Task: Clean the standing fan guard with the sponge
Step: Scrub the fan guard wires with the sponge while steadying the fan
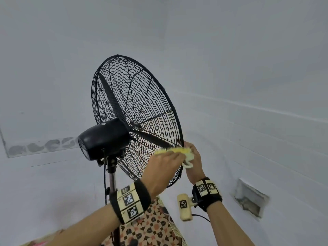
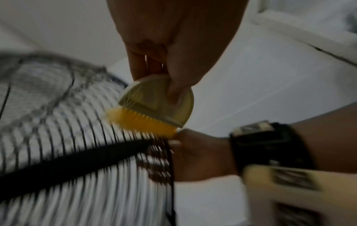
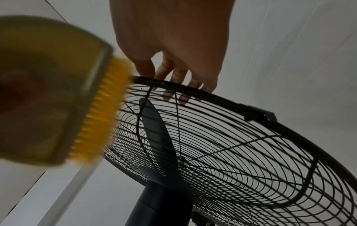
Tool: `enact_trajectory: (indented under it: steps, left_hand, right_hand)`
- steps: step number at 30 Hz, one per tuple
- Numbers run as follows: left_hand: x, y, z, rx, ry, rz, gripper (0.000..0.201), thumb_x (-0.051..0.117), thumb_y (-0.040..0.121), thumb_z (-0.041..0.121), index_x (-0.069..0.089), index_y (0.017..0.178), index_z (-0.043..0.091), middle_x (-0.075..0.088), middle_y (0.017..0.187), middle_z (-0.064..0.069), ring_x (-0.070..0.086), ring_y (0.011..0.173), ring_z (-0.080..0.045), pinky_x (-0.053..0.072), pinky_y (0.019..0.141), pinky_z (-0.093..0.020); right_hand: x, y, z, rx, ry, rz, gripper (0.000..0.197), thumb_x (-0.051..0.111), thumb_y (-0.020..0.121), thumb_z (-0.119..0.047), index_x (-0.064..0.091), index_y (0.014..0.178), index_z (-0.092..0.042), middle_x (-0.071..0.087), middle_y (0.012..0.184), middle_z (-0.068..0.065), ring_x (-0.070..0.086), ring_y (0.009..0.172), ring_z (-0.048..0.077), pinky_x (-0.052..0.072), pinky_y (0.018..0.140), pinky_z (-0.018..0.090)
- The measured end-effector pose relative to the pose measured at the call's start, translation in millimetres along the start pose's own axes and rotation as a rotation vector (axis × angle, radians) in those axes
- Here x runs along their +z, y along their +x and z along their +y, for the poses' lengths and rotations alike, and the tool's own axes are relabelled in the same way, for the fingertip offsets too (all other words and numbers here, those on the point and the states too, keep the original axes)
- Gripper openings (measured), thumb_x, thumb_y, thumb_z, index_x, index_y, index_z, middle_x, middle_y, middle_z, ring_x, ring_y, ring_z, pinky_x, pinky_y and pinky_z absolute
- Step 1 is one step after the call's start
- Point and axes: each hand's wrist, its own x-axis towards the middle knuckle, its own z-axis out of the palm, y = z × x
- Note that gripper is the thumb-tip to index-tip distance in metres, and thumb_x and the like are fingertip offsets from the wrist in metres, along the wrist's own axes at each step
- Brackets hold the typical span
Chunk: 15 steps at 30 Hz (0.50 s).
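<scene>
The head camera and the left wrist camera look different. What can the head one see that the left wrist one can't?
Only the head view shows the black motor housing, the stand pole and the patterned cloth below. Only the left wrist view shows the thumb pressing the scrubber's pale domed back. Both show the fan guard, the left hand holding the yellow-bristled scrubber against the wires, and the right hand at the rim.

Left hand [image 1: 165,161] gripping, right hand [image 1: 192,157] fingers apparently curled, both arms raised
</scene>
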Motion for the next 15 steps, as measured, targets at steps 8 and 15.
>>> enact_trajectory:
  steps: [8, 15]
  left_hand:
    - [-47, 58, -38, -0.138, 0.073, 0.222, 0.029, 0.066, 0.086, 0.009, 0.077, 0.111, 0.016, 0.08, 0.102, -0.002, 0.077, 0.091, -0.021, 0.063, 0.065, -0.036]
    - [8, 1, -7, -0.16, -0.139, -0.175, 0.043, 0.056, 0.102, 0.008, 0.065, 0.137, 0.032, 0.077, 0.112, 0.003, 0.069, 0.078, -0.014, 0.053, 0.061, -0.023]
  right_hand:
    - [7, -3, -1, 0.032, 0.042, 0.069, 0.03, 0.053, 0.106, -0.019, 0.064, 0.118, 0.006, 0.072, 0.121, 0.019, 0.067, 0.106, 0.023, 0.051, 0.097, 0.043]
    - [4, -1, 4, 0.022, 0.032, 0.096, 0.03, 0.055, 0.098, -0.013, 0.066, 0.121, 0.002, 0.072, 0.111, 0.02, 0.067, 0.099, 0.03, 0.053, 0.089, 0.041]
